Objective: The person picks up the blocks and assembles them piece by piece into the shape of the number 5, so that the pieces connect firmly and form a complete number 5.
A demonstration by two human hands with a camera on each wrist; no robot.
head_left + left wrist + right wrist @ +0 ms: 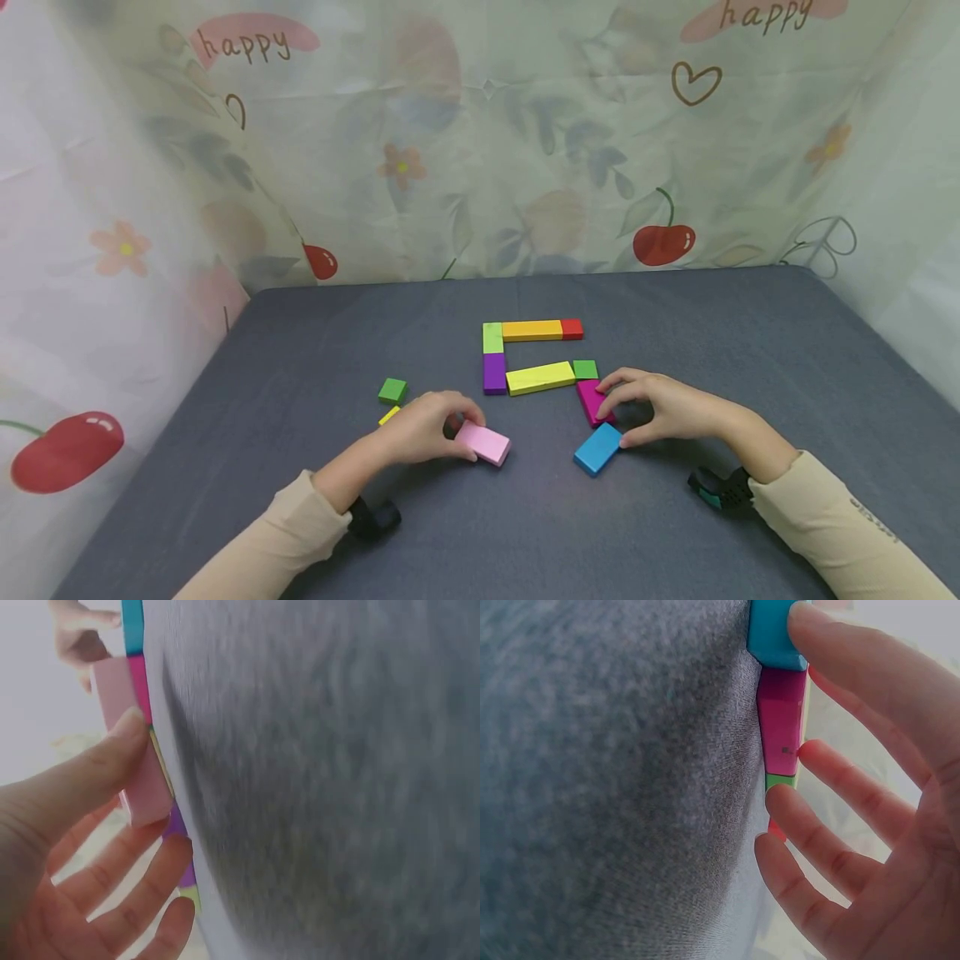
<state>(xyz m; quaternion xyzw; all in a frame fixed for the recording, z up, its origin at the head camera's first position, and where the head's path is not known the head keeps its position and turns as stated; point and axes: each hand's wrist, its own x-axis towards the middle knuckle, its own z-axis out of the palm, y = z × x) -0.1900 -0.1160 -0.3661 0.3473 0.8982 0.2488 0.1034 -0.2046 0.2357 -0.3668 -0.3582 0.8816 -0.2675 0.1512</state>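
My left hand (pixel 426 429) pinches a pink block (pixel 484 442) between thumb and fingers, tilted and seemingly just above the table; the left wrist view shows the thumb across one face of it. At the right, the thumb of my right hand (pixel 669 407) touches the corner of a blue block (pixel 597 450), while its fingertips rest against a magenta block (pixel 591 402). Blue and magenta meet end to end at an angle. The magenta block's far end adjoins a small green block (pixel 585 369), which joins a long yellow block (pixel 540 378).
A purple block (pixel 494 374), a light green block (pixel 492 337), an orange block (pixel 532 331) and a red block (pixel 572 329) continue the line behind. Left of it lie a loose green block (pixel 392 391) and a partly hidden yellow piece (pixel 389 415). Printed curtains surround the grey-covered table (pixel 315 350).
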